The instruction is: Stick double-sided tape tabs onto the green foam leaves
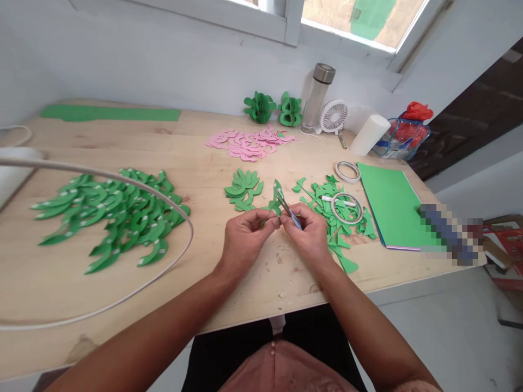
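1. We pinch a small green paper piece (275,191) between the thumb and fingertips of the left hand (247,234), the hand nearly closed.
2. We close the right hand (308,231) around the handles of the scissors (289,208). The blades point away from us and lie against the paper; we cannot tell how far apart they stand.
3. We locate both items above the wooden table (61,305), between the green petal cutouts (241,190) and the green scraps (318,190).
4. We note the clear bottle (314,103) upright near the wall, its metal lid (324,73) on; we cannot tell whether it contains liquid.
5. We note the clear bag (402,144) at the far right corner. Red material (417,111) rises above its rim; the red, white and blue contents below are too blurred to identify.
6. We find one tape roll (360,209) on the scraps and another (358,175) just beyond, near the green sheet (392,201).
7. We see curved green strips (134,212) heaped at left.
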Motion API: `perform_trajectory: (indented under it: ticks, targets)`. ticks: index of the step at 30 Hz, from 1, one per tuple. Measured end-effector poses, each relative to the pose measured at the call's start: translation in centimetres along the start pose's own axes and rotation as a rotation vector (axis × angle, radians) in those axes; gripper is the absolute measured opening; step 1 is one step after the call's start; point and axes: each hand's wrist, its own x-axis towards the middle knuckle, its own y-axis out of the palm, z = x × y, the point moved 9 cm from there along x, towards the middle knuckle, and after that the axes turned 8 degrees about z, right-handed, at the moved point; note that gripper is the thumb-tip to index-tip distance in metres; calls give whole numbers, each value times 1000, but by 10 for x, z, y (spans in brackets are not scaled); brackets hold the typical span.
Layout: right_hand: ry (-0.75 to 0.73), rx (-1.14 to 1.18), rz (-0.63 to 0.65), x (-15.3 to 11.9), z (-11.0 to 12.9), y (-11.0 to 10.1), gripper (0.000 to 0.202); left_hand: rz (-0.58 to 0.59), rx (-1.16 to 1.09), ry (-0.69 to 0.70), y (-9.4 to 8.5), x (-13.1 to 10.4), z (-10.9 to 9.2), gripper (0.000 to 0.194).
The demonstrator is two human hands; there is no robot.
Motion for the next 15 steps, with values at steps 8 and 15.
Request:
perform_trajectory:
  ticks: [8, 15]
  targets:
    - [-35, -23, 18, 1, 5, 1, 12, -12, 139, 54, -5, 2, -2, 7]
    - [16, -32, -8, 0, 1, 0, 16, -9, 164, 63, -5, 3, -3, 6]
